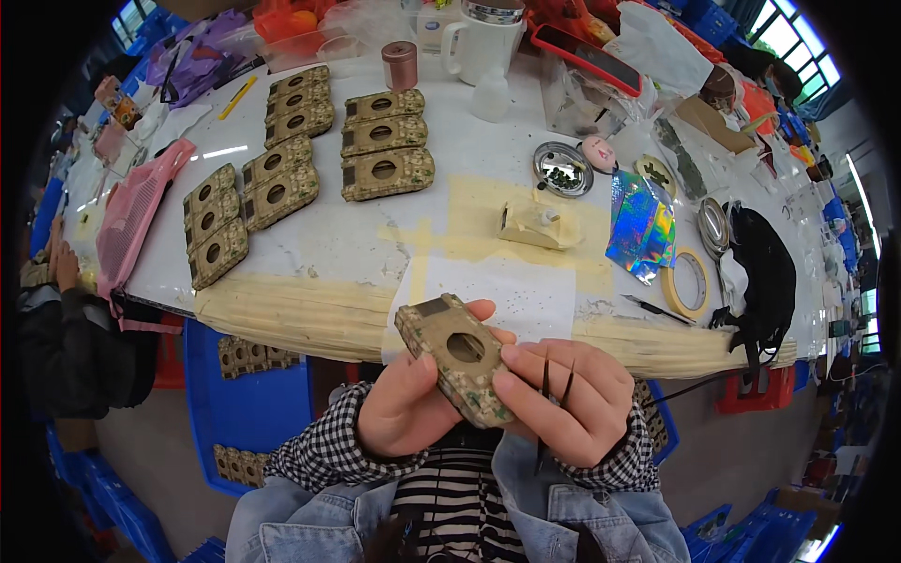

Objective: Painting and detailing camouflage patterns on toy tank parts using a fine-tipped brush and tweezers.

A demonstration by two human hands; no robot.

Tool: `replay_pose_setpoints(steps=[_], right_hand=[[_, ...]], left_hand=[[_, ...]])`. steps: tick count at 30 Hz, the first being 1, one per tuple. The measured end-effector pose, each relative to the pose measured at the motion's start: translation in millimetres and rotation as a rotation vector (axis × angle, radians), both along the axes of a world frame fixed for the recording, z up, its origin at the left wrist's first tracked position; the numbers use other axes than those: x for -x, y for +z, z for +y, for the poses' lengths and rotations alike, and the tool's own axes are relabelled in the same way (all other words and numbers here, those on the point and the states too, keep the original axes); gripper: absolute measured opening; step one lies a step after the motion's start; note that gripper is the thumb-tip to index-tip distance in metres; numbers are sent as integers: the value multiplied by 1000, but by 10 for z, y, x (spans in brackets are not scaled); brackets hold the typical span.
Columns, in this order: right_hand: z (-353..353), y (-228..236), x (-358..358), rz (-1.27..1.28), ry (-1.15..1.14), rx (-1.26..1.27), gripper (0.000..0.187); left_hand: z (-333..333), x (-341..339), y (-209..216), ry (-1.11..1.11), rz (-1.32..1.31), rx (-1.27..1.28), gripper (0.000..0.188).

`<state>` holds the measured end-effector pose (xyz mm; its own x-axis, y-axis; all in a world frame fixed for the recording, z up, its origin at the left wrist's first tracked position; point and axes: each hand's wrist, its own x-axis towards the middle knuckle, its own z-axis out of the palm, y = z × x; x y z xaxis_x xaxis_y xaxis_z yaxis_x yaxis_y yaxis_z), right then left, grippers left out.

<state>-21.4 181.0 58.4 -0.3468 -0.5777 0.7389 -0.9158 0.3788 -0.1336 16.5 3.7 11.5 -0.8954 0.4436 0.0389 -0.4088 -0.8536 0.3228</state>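
My left hand (399, 408) is closed around the left side of a camouflage-patterned case (458, 383) with an oval hole through its face and a dark rectangular patch at its far end. The case is held tilted above the table's front edge. On its right edge press the thumb and fingertips of my right hand (580, 402). That same hand also holds dark tweezers (568, 385), their two slim points sticking up between the fingers. Similar camouflage cases (387, 174) lie in groups on the table's left half.
A small tape-covered block (535, 225) stands beyond my hands. To the right are a round dish (563, 171) of dark bits, holographic sheets (638, 225), a tape roll (687, 284) and a black cloth (765, 272). A pink basket (141, 216) stands left; below is a blue tray (249, 413).
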Motion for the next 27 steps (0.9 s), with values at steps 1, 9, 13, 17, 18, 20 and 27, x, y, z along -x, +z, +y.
replay_pose_setpoints(steps=[1, 9, 13, 17, 18, 20, 27], right_hand=[[-22, 23, 14, -18, -24, 40, 29], [170, 27, 538, -159, -482, 157, 20], [159, -28, 736, -169, -510, 90, 19], [115, -141, 861, -158, -463, 106, 18], [109, -161, 878, -160, -456, 106, 17], [114, -176, 905, -168, -457, 103, 16], [96, -202, 930, -190, -441, 130, 12]], left_hand=[[-46, 31, -27, -24, 32, 29, 64], [-182, 177, 64, 121, -105, -288, 59], [-139, 215, 57, 133, -154, -193, 57], [-124, 257, 3, 149, -134, -146, 55], [-124, 261, 1, 152, -129, -138, 54], [-114, 273, 17, 148, -132, -112, 54], [-88, 281, -2, 127, -147, -113, 53]])
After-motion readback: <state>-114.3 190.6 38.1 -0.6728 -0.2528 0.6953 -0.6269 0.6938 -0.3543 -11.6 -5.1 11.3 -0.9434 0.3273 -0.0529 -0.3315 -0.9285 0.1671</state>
